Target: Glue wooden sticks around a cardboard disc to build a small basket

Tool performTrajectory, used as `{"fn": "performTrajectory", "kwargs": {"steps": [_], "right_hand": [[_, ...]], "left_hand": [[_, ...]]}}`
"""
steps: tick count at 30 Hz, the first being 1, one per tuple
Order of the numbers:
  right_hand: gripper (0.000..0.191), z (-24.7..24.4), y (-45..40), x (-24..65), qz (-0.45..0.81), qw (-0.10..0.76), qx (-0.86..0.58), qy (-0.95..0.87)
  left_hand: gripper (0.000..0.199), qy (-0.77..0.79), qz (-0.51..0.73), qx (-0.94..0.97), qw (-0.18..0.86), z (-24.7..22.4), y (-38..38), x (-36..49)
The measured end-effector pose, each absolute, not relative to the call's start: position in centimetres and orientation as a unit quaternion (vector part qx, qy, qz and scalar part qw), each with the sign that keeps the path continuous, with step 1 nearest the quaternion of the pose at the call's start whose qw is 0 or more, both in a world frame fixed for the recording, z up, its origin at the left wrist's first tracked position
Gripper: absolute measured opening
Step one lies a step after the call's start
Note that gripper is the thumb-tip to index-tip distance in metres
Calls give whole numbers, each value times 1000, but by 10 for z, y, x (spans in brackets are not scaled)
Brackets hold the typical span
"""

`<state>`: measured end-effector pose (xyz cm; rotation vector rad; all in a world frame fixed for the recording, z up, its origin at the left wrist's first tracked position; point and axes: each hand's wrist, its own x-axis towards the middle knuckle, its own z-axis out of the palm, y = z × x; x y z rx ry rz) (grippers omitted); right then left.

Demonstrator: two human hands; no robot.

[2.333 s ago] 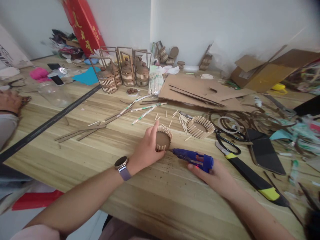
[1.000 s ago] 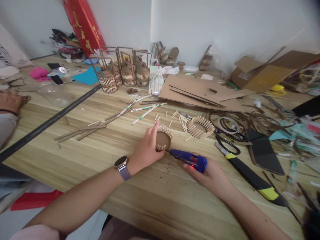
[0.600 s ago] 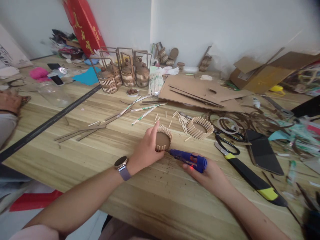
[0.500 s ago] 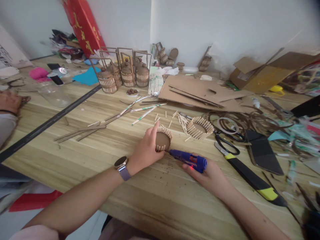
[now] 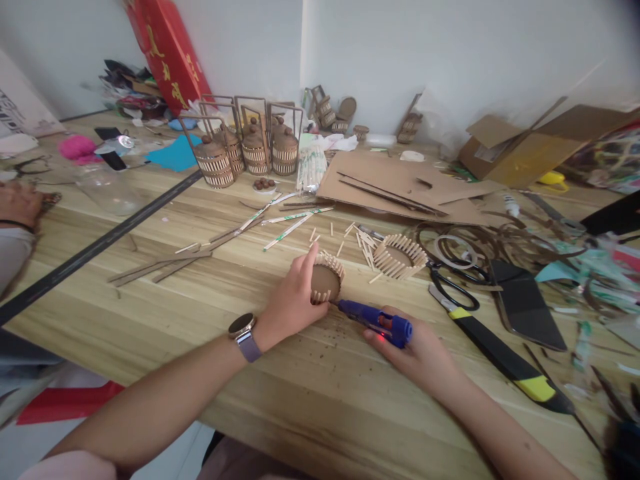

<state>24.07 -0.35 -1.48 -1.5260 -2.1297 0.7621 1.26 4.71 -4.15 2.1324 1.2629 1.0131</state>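
Note:
My left hand (image 5: 295, 297) is closed round the left side of a small round cardboard basket (image 5: 326, 281) edged with short upright sticks. In my right hand (image 5: 420, 350) is a blue hot glue gun (image 5: 373, 319) with a red light showing. Its nozzle meets or nearly meets the basket's near right edge, close to my left thumb; I cannot tell if they touch. A second stick-edged basket (image 5: 400, 256) rests to the right, with loose short sticks (image 5: 367, 248) beside it. Part of the held basket is hidden by my left fingers.
A utility knife (image 5: 505, 353), scissors (image 5: 457, 287) and a black phone (image 5: 527, 303) lie to the right. Finished lantern-like baskets (image 5: 253, 147) stand behind, left of a cardboard sheet (image 5: 380, 177). Another person's hand (image 5: 20, 203) is at the far left.
The glue gun and my right hand have shifted very slightly left. My left hand and the basket stay in place.

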Motion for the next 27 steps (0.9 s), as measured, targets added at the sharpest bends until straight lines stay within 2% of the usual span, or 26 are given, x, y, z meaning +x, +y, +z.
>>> {"fn": "performTrajectory", "kwargs": {"steps": [5, 11, 15, 18, 21, 23, 27], "right_hand": [[21, -12, -4, 238, 254, 208, -531, -781], [24, -11, 0, 249, 244, 266, -563, -743], [37, -5, 2, 267, 398, 260, -593, -650], [48, 1, 1, 273, 543, 224, -541, -602], [45, 2, 0, 272, 617, 165, -503, -582], [40, 2, 0, 269, 592, 120, -507, -615], [33, 10, 4, 264, 410, 89, -521, -743]], "left_hand": [[111, 460, 368, 776, 226, -42, 47, 13], [115, 462, 362, 774, 237, -40, 48, 12], [115, 462, 356, 779, 229, -39, 48, 12], [115, 461, 359, 780, 225, -40, 48, 12], [115, 460, 356, 781, 226, -40, 48, 12], [115, 457, 357, 783, 226, -40, 48, 12], [114, 460, 356, 781, 227, -41, 48, 11]]}}
